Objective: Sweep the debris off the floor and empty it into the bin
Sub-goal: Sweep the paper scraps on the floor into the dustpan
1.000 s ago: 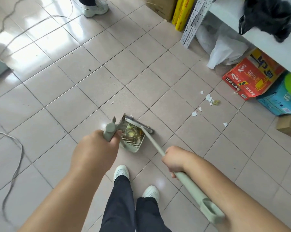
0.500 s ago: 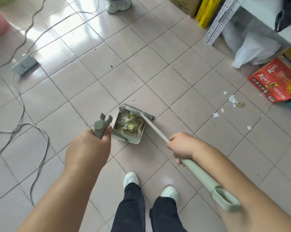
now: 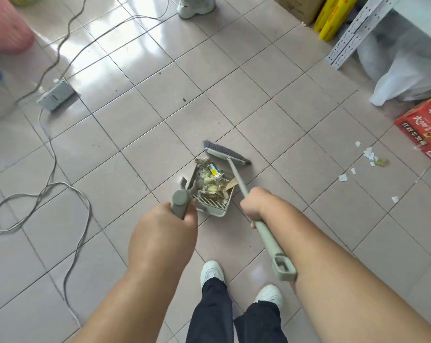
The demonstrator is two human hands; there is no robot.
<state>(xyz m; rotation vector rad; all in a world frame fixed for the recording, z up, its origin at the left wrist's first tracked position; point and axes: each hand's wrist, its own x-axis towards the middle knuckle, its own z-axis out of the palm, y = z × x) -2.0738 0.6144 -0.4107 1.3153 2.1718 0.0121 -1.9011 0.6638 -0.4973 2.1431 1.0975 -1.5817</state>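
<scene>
One broom [image 3: 226, 155], one dustpan [image 3: 213, 209], two hands, three white shoes, one red carton [image 3: 423, 128], two yellow rolls.

Glossy grey tiled floor [image 3: 140, 134] carries a loaded dustpan [image 3: 210, 191], the broom head [image 3: 225, 154] beside it, scattered paper scraps [image 3: 369, 157], a red carton [image 3: 425, 125], looping cables [image 3: 48, 184] and a power strip [image 3: 56, 95].

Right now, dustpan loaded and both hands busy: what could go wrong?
1. The dustpan in the left hand is heaped with debris; tipping it on the way to a bin could spill some.
2. The cable loops across the floor to the left, a possible trip hazard.
3. The paper scraps by the red box are unswept, easy to miss.
</scene>
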